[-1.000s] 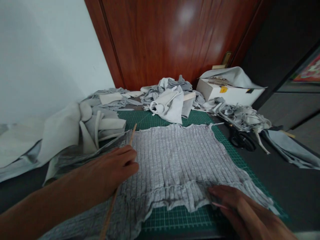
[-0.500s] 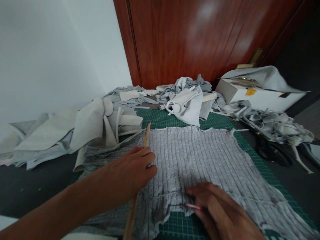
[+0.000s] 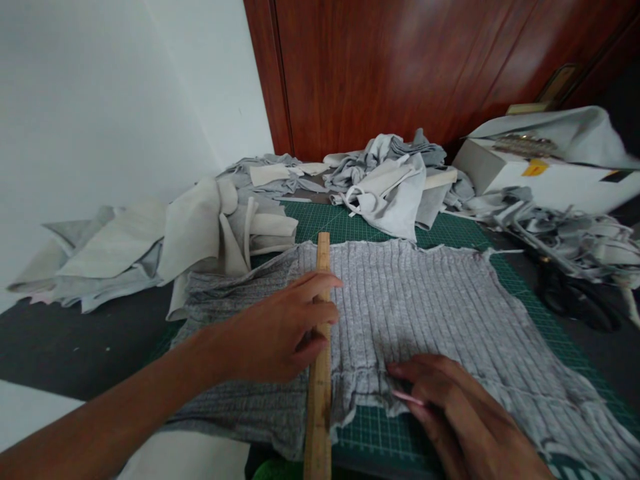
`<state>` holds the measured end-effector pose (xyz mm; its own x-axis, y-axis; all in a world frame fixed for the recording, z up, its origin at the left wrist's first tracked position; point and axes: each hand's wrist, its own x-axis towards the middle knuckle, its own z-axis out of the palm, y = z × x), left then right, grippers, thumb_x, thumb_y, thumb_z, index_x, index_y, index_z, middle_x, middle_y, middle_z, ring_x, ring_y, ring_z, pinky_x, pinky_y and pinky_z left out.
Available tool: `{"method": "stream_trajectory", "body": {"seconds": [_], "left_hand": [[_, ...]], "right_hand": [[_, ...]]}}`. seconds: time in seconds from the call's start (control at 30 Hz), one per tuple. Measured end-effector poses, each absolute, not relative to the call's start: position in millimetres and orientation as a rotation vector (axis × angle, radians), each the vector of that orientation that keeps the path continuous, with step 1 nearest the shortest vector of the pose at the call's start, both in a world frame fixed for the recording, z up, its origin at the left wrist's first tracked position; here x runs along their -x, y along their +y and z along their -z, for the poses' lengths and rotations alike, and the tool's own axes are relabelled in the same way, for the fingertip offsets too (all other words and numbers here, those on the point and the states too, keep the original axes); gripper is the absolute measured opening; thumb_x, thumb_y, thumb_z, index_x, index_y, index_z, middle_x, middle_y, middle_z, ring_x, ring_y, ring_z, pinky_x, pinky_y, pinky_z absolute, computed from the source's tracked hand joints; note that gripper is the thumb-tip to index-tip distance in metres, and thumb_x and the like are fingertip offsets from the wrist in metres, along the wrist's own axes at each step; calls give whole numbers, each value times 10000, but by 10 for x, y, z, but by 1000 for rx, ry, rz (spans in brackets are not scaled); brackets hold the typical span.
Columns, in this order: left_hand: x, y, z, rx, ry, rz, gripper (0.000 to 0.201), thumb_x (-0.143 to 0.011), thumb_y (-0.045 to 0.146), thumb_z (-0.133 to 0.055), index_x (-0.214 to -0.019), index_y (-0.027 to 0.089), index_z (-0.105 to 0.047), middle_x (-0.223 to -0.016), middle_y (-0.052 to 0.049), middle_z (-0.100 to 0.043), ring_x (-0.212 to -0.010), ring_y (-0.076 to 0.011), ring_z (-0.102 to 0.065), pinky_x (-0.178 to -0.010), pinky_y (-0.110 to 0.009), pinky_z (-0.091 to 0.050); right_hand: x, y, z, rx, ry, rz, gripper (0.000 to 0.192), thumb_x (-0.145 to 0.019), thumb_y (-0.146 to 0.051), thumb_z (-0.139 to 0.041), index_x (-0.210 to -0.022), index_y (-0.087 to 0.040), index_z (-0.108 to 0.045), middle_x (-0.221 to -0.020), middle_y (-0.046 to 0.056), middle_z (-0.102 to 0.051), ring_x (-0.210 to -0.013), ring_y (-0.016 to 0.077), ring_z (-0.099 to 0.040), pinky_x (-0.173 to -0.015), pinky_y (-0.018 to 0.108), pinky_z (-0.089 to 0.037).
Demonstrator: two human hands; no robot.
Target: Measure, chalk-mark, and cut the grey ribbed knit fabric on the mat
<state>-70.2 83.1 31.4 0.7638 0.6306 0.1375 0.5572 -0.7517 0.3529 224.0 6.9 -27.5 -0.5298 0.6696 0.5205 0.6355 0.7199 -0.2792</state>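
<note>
A grey ribbed knit fabric (image 3: 400, 300) lies spread over the green cutting mat (image 3: 370, 427), its left part darker and bunched. Across it, running away from me, lies a wooden ruler (image 3: 319, 407), flat side up. My left hand (image 3: 295, 327) grips this ruler from above, with the fingers over it. My right hand (image 3: 450, 400) rests low on the cloth near its front edge. Between its closed thumb and fingers sits a thin pink piece (image 3: 409, 398), perhaps tailor's chalk; most of it is hidden.
Stacked cream and grey fabric pieces (image 3: 190, 233) lie on the left, and more scraps (image 3: 390, 187) at the back. To the right are black-handled scissors (image 3: 575, 293), a tangle of scraps (image 3: 575, 233) and a white box (image 3: 540, 173). A brown door (image 3: 380, 73) stands behind.
The ruler has turned from a slant on its edge to lying flat and nearly straight, with my left hand moving along. My right hand still holds the pink piece. The view has shifted slightly.
</note>
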Motion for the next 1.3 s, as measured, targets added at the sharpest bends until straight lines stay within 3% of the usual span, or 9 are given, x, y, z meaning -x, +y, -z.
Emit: {"method": "stream_trajectory", "body": {"seconds": [0.1, 0.23, 0.33, 0.43, 0.63, 0.97, 1.3], "left_hand": [[746, 794, -240, -2572, 968, -415, 137, -890, 165, -714, -997, 203, -638, -1471, -155, -523, -1527, -287, -400, -1218, -452, -415], [834, 822, -115, -2506, 948, -494, 410, -828, 360, -878, -1133, 210, -649, -1502, -166, -524, -1512, -328, -429, -1200, -498, -432], [898, 873, -36, -2535, 849, -548, 700, -699, 527, -955, -1249, 216, -654, -1570, -198, -484, -1510, -387, -429, -1195, -562, -428], [939, 896, 9, -2564, 787, -582, 867, -600, 608, -978, -1302, 217, -655, -1588, -220, -473, -1514, -409, -420, -1212, -591, -404], [965, 877, 33, -2536, 825, -590, 847, -595, 645, -963, -1256, 209, -663, -1581, -220, -480, -1525, -409, -409, -1220, -602, -398], [963, 846, -9, -2544, 858, -572, 799, -608, 615, -970, -1225, 214, -659, -1489, -190, -565, -1468, -382, -484, -1218, -548, -421], [927, 771, -131, -2561, 891, -518, 688, -711, 529, -941, -1238, 206, -638, -1522, -172, -533, -1501, -318, -463, -1235, -428, -420]], "right_hand": [[-2231, 93, 225, 1015, -2293, -76, 268, -1154, -277, -370, -1111, -221, -629, -944, 73, -802, -867, 217, -812, -761, 305, -698], [-2059, 113, 120, 1012, -2282, -136, 252, -1145, -265, -390, -1092, -213, -631, -899, 78, -786, -797, 214, -799, -681, 298, -687], [-1846, 111, 75, 834, -2343, -229, 254, -1141, -218, -393, -1212, -191, -636, -1090, 97, -819, -1042, 220, -798, -866, 297, -686], [-1714, 113, 96, 719, -2371, -338, 284, -1147, -205, -392, -1265, -195, -651, -1182, 76, -818, -1154, 203, -767, -986, 295, -652], [-1772, 127, 185, 784, -2356, -513, 282, -1131, -222, -463, -1328, -182, -660, -1256, 79, -794, -1227, 162, -735, -1044, 197, -595], [-1760, 130, 257, 815, -2295, -438, 284, -1141, -251, -448, -1291, -192, -683, -1183, 51, -820, -1192, 137, -753, -1026, 139, -574], [-1803, 135, 258, 823, -2306, -512, 234, -1113, -229, -521, -1302, -214, -659, -1227, 45, -805, -1233, 142, -737, -1060, 161, -559]]}}
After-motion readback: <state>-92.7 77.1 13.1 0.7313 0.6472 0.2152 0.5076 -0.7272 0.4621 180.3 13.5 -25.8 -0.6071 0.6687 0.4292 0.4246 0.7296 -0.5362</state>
